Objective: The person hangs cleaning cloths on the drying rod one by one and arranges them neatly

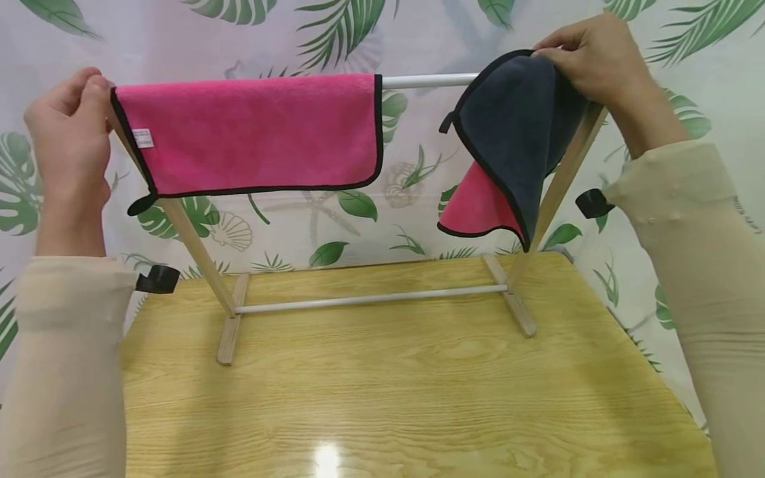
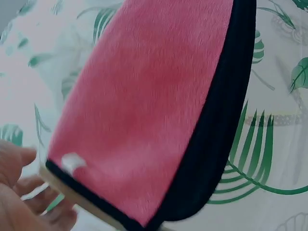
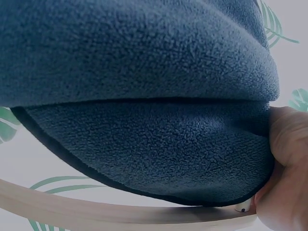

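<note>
A pink towel (image 1: pixel 251 133) with black edging and a white label hangs over the upper bar of a wooden rack, on its left side. My left hand (image 1: pixel 72 133) is beside the top of the left post, next to the towel's corner. In the left wrist view, its loosely bent fingers (image 2: pixel 60 216) stand apart near the post end and grip no cloth. My right hand (image 1: pixel 600 63) pinches the black edge of a second towel (image 1: pixel 508 113), dark grey-blue on one face and pink on the other. This one droops in folds before the right post, hiding the bar's right end.
The rack has a white upper bar (image 1: pixel 427 81), a lower bar (image 1: pixel 370 299), slanting wooden posts (image 1: pixel 200 249) and wooden feet (image 1: pixel 227 342). It stands on a wood-grain table (image 1: pixel 388 398). Behind hangs a leaf-patterned cloth (image 1: pixel 412 33).
</note>
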`<action>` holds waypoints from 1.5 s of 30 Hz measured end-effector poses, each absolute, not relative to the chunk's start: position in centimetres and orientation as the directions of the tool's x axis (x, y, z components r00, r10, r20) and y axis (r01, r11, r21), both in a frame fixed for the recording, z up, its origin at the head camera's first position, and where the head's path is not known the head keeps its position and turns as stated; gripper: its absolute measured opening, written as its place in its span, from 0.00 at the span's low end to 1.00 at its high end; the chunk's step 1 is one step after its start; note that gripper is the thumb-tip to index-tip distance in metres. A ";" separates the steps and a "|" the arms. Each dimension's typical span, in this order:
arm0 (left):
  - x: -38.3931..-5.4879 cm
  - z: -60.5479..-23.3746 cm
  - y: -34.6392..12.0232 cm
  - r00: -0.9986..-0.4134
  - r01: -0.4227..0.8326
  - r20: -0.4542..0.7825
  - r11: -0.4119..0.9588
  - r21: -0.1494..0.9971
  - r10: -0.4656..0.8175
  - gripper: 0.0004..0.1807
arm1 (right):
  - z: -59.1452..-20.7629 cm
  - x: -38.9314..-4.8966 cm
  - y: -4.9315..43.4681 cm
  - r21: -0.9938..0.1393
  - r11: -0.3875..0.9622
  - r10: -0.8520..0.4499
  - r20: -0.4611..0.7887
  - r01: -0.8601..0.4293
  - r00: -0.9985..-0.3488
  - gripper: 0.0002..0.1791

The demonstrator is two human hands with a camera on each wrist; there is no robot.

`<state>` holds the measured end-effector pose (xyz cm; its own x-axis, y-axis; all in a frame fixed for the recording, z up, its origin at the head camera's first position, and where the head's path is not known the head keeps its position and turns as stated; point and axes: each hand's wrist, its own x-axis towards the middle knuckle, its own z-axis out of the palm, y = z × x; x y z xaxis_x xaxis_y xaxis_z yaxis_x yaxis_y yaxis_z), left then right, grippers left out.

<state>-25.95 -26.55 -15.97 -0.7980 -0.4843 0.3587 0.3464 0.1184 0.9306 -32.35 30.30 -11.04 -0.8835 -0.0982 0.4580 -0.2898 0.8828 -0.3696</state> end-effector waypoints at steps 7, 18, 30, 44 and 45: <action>-23.3 -14.1 -22.4 -0.653 0.393 0.559 0.402 0.827 -0.511 0.21 | -11.2 -32.3 30.2 -0.366 0.890 -0.085 0.453 -0.272 -0.887 0.23; -21.4 -13.0 -16.1 -0.726 0.551 0.646 0.361 0.752 -0.237 0.20 | -11.2 -32.1 30.4 -0.385 0.885 -0.072 0.442 -0.261 -0.894 0.22; -21.3 -15.6 -9.1 -0.795 0.596 0.603 0.259 0.760 0.062 0.23 | -11.1 -32.1 30.1 -0.358 0.890 -0.087 0.472 -0.281 -0.877 0.22; -22.3 -19.0 -3.5 -0.791 0.611 0.571 0.255 0.749 0.219 0.25 | -11.1 -32.0 30.0 -0.350 0.897 -0.084 0.465 -0.271 -0.881 0.23; -22.3 -19.2 -3.1 -0.788 0.615 0.573 0.253 0.747 0.224 0.25 | -11.1 -32.0 30.0 -0.349 0.897 -0.087 0.466 -0.273 -0.880 0.22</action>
<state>-22.28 -3.09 -19.17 -0.7881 0.2238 0.5733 0.6151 0.2525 0.7469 -31.98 29.95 -11.11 -0.8804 -0.0866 0.4662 -0.2728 0.8967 -0.3486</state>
